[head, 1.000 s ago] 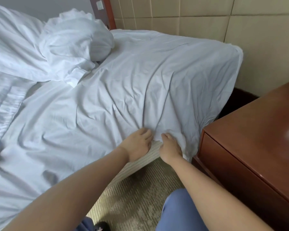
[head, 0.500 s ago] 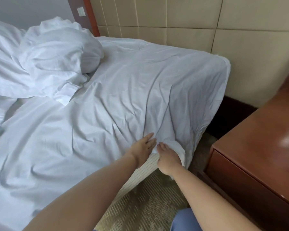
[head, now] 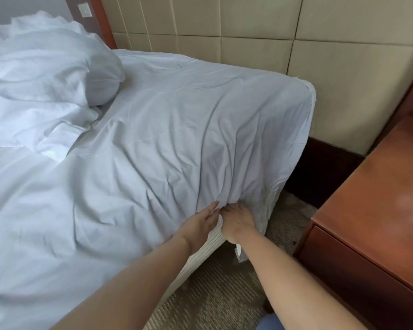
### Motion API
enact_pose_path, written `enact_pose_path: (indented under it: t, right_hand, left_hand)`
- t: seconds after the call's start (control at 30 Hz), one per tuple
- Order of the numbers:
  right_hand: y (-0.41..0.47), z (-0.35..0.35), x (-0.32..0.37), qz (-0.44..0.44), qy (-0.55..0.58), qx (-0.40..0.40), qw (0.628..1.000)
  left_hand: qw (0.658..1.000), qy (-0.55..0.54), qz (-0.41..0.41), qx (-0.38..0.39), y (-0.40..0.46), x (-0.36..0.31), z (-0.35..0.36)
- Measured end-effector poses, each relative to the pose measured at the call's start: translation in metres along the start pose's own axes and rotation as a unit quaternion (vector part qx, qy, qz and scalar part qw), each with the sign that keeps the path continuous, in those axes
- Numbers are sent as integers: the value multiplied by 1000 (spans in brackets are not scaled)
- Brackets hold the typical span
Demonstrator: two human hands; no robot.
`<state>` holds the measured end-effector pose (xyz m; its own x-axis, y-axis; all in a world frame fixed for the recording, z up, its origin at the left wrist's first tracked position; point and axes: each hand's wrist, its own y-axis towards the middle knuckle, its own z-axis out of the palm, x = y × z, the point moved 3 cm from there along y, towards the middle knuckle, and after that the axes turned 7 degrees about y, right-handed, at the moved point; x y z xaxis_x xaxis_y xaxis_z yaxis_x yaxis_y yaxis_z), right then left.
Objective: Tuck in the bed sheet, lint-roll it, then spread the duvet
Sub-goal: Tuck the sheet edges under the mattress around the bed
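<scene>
Two hands at mattress edge, left hand (head: 199, 223) flat on bed sheet (head: 177, 129), right hand (head: 236, 222) gripping its fold

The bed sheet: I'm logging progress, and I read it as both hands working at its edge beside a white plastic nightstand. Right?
Not quite. The head view shows both hands, left hand and right hand, at the bed sheet edge, but the nightstand is reddish-brown wood.

a bed with a striped mattress side (head: 202, 248) stands on ribbed beige carpet (head: 215, 289). a wrinkled white bed sheet (head: 153, 148) covers its top and hangs over the near edge. a bunched white duvet (head: 41, 86) lies heaped on the sheet at the far left.
</scene>
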<state>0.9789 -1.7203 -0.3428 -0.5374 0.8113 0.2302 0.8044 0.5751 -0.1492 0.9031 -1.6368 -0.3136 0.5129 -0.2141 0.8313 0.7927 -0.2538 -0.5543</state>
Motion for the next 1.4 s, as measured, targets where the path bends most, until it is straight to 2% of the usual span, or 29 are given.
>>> enact_pose_path:
  t: [0.07, 0.2, 0.37, 0.5, 0.7, 0.83, 0.97, 1.1, 1.17, 1.23, 1.3, 1.4]
  right_hand:
    - [-7, 2, -1, -8, 41, 1, 999]
    - [-34, 8, -6, -37, 104, -59, 992]
    - [-45, 9, -8, -62, 77, -38, 994]
    - [-42, 10, -8, -48, 64, -4, 997]
    - [-13, 8, -3, -8, 33, -15, 999]
    - [-2, 10, -1, 8, -14, -14, 1000]
    - [12, 6, 3, 25, -45, 21, 998]
    - [7, -1, -1, 13, -17, 38, 999]
    - [-2, -3, -7, -1, 32, 16, 999]
    - [-14, -2, -10, -18, 70, -40, 997]
    - [-29, 6, -10, -39, 77, -78, 993]
    - [-41, 19, -12, -39, 54, -67, 996]
  left_hand:
    - [1000, -4, 13, -11, -7, -1, -2]
    - [1000, -17, 11, -16, -11, -2, -5]
    - [999, -48, -7, -25, -7, -3, -12]
    - [998, -57, 0, -32, -10, -3, -12]
    - [995, -76, -5, -57, -10, -1, -7]
    - [998, -57, 7, -40, -6, -7, 0]
    - [997, -67, -3, -29, -4, -7, -1]
    - [998, -64, 3, -12, -17, -2, -2]
    - [998, -70, -5, 7, -18, -1, -1]
    - [997, -74, -9, 18, -16, 1, 1]
    - [998, -66, -8, 24, -13, 3, 3]
    - [998, -49, -8, 27, -9, 3, 6]
